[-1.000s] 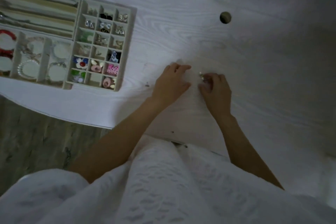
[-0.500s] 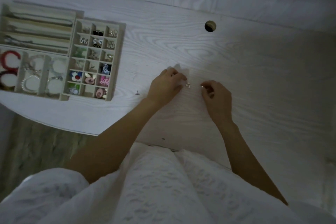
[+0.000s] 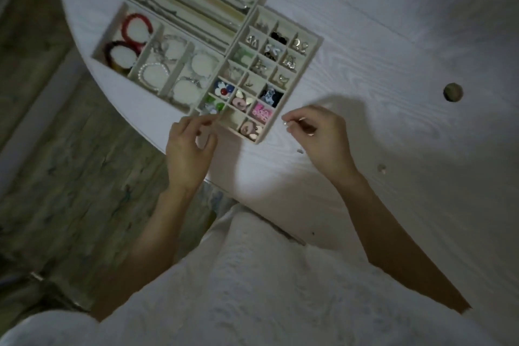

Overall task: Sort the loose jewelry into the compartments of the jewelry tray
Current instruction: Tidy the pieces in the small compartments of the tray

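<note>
The beige jewelry tray (image 3: pixel 290 93) lies on the white table, at its left edge. Its small square compartments hold earrings and coloured charms; larger ones hold bracelets (image 3: pixel 153 76) and red hoops (image 3: pixel 136 28). My left hand (image 3: pixel 191 149) hovers at the tray's near corner, thumb and forefinger pinched by an empty compartment (image 3: pixel 233 118). Whatever is in that pinch is too blurred to make out. To the right of the tray, my right hand (image 3: pixel 323 140) pinches a small silver piece (image 3: pixel 285 123).
Two small loose pieces lie on the table, one (image 3: pixel 300 151) under my right hand and the other (image 3: pixel 381 168) to its right. A round cable hole (image 3: pixel 452 92) sits farther right. The table's curved edge (image 3: pixel 146 126) runs beside the tray, with wooden floor below.
Both hands have lifted from the middle of the table and moved left to the tray. The view has swung left, so the tray is now nearer the centre.
</note>
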A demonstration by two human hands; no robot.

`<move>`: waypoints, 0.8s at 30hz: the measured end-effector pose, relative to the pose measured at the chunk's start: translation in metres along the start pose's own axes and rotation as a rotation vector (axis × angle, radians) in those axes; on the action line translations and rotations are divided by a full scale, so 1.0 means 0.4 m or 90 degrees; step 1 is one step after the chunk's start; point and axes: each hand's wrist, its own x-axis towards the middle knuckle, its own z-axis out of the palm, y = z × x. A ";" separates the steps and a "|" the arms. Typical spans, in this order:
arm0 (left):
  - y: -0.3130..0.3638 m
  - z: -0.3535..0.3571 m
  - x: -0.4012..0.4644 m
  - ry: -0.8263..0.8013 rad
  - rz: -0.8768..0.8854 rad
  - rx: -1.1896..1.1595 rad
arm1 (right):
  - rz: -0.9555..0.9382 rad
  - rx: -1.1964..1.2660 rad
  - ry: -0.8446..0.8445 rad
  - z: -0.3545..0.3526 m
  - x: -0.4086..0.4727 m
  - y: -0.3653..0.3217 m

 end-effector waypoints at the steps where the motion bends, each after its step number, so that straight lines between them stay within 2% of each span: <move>1: -0.020 -0.007 0.002 0.001 -0.020 -0.003 | -0.034 -0.033 -0.024 0.029 0.020 -0.013; 4: -0.063 -0.004 0.010 -0.007 -0.022 -0.003 | -0.093 -0.129 -0.087 0.113 0.070 -0.039; 8: -0.090 0.019 0.041 0.031 0.020 -0.023 | -0.172 -0.258 -0.146 0.197 0.104 -0.062; 12: -0.100 0.024 0.077 0.089 0.055 -0.031 | -0.213 -0.333 -0.172 0.235 0.121 -0.071; 16: -0.117 0.033 0.093 0.081 0.054 -0.043 | -0.214 -0.379 -0.199 0.260 0.122 -0.057; 19: -0.124 0.034 0.097 0.079 0.060 -0.043 | -0.246 -0.412 -0.139 0.268 0.115 -0.054; 22: -0.124 0.033 0.098 0.089 0.065 -0.038 | -0.282 -0.402 0.016 0.253 0.099 -0.047; 24: -0.125 0.036 0.099 0.093 0.066 -0.031 | -0.258 -0.395 0.089 0.231 0.091 -0.033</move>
